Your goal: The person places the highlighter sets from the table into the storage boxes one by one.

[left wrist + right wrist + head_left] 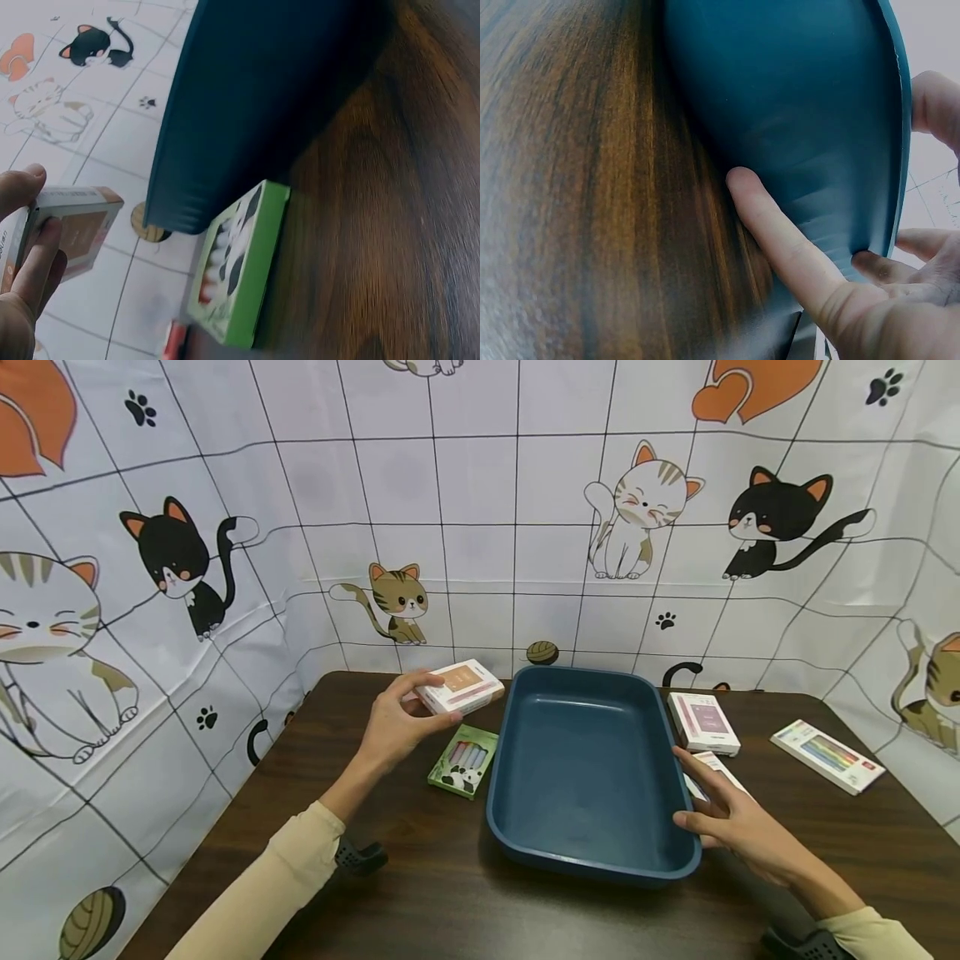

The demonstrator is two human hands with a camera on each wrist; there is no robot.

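Observation:
In the head view my left hand (397, 714) holds a small white box (461, 687) with an orange-tan label, thumb on one side and fingers on the other, raised left of the blue tray. The left wrist view shows fingers (41, 262) along that box. My right hand (738, 814) grips the right wall of the deep blue tray (592, 868), with fingertips at its rim. From the right wrist, one finger (780, 236) lies along the outside wall and another reaches over the rim. The tray's inside is bare. A green box (463, 762) with colored sticks and a panda picture lies left of the tray.
Right of the tray lie a white box (703, 723) with a purple label, another white box (720, 768) partly hidden by my right hand, and a flat white pack (827, 757) with colored stripes. A cat-print cloth (480, 552) stands behind the dark wooden table (420, 893).

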